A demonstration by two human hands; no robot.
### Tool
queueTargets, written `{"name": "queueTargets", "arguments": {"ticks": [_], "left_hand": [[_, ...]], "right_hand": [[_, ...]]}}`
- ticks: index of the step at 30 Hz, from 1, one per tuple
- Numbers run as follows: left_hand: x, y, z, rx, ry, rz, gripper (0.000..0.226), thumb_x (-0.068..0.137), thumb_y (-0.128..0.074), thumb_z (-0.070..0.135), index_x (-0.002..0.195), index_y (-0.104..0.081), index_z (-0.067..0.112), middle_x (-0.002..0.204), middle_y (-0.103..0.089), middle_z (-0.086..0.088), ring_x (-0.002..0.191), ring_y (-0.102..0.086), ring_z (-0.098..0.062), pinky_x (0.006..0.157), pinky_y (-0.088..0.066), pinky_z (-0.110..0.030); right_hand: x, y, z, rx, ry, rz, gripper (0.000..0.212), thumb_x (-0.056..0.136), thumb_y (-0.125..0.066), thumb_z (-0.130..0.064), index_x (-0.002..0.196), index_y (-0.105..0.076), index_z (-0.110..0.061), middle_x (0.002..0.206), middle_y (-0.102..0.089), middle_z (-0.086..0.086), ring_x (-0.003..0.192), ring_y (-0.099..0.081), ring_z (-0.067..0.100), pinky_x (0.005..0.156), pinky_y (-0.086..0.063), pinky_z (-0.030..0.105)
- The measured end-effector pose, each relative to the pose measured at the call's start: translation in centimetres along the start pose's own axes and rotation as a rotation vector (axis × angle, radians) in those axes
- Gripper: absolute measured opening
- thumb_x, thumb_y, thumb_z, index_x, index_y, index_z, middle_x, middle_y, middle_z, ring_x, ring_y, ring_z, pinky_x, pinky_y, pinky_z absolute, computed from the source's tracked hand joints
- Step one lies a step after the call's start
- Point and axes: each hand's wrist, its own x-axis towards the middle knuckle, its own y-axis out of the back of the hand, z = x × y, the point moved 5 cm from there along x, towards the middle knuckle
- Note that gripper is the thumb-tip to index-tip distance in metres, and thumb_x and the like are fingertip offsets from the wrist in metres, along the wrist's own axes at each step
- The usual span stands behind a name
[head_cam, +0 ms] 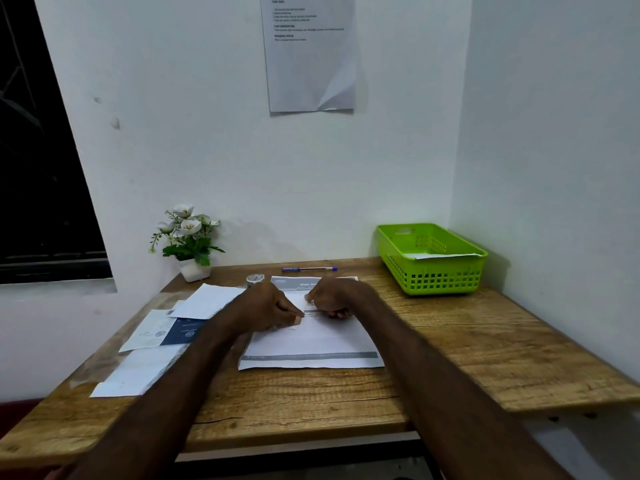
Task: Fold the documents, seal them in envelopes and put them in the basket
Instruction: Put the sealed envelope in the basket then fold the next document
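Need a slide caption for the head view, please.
Both hands, left hand and right hand, crease a printed document on the wooden desk; green basket waits.

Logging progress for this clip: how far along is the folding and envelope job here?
Done: one white paper item already lies in the green plastic basket. In hand: left hand and right hand press on the printed white document, apparently mid-fold. Left: sealing it, plus the white envelopes and papers at the wooden table's left.
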Motion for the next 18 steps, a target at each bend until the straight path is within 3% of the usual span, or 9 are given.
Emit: {"name": "queueTargets", "arguments": {"ticks": [3, 7, 11, 13, 15, 18], "left_hand": [[-0.12, 0.14, -0.4, -0.054, -0.005, -0.03, 0.019, 0.085, -0.083, 0.029, 0.104, -0.083, 0.026, 0.08, -0.076, -0.009, 0.056, -0.049, -0.01, 0.056, -0.041, -0.026], [-0.23, 0.24, -0.34, -0.047, -0.011, -0.062, 0.021, 0.085, -0.083, 0.03, 0.107, -0.082, 0.028, 0.085, -0.076, -0.005, 0.061, -0.051, -0.014, 0.058, -0.044, -0.027], [-0.28, 0.26, -0.29, -0.042, -0.013, -0.071, 0.021, 0.086, -0.082, 0.028, 0.108, -0.081, 0.028, 0.07, -0.069, 0.01, 0.061, -0.052, -0.01, 0.056, -0.044, -0.021], [-0.29, 0.24, -0.31, -0.047, -0.016, -0.074, 0.022, 0.087, -0.082, 0.027, 0.108, -0.081, 0.027, 0.068, -0.067, 0.012, 0.059, -0.05, -0.009, 0.055, -0.043, -0.019], [-0.29, 0.21, -0.39, -0.047, -0.011, -0.08, 0.023, 0.087, -0.081, 0.028, 0.11, -0.081, 0.026, 0.075, -0.071, 0.005, 0.061, -0.05, -0.012, 0.055, -0.043, -0.019], [-0.28, 0.22, -0.45, -0.037, -0.026, -0.078, 0.024, 0.087, -0.081, 0.031, 0.111, -0.08, 0.029, 0.086, -0.076, -0.004, 0.066, -0.05, -0.013, 0.059, -0.043, -0.02]], "right_hand": [[0.14, 0.11, -0.09, -0.019, -0.021, 0.027, 0.029, 0.105, -0.047, -0.025, 0.107, -0.067, -0.004, 0.075, -0.063, 0.012, 0.053, -0.053, 0.02, 0.049, -0.043, 0.027], [0.64, 0.03, -0.31, -0.08, -0.003, 0.035, 0.031, 0.1, -0.048, -0.018, 0.122, -0.067, -0.005, 0.087, -0.067, 0.014, 0.061, -0.058, 0.022, 0.052, -0.047, 0.031], [0.37, -0.11, -0.62, -0.145, 0.014, 0.052, 0.032, 0.1, -0.046, -0.018, 0.121, -0.067, -0.006, 0.113, -0.072, 0.013, 0.085, -0.064, 0.027, 0.083, -0.058, 0.04], [0.26, -0.03, -0.79, -0.18, 0.029, 0.066, 0.029, 0.1, -0.047, -0.021, 0.118, -0.067, -0.009, 0.115, -0.071, 0.011, 0.088, -0.062, 0.027, 0.089, -0.057, 0.041], [0.33, 0.0, -0.78, -0.192, 0.043, 0.049, 0.025, 0.098, -0.05, -0.028, 0.108, -0.067, -0.012, 0.106, -0.071, 0.01, 0.083, -0.062, 0.024, 0.081, -0.055, 0.037], [0.23, 0.13, -0.55, -0.134, 0.04, -0.001, 0.029, 0.095, -0.056, -0.038, 0.083, -0.063, -0.012, 0.076, -0.066, 0.008, 0.058, -0.057, 0.021, 0.055, -0.044, 0.027]]}}
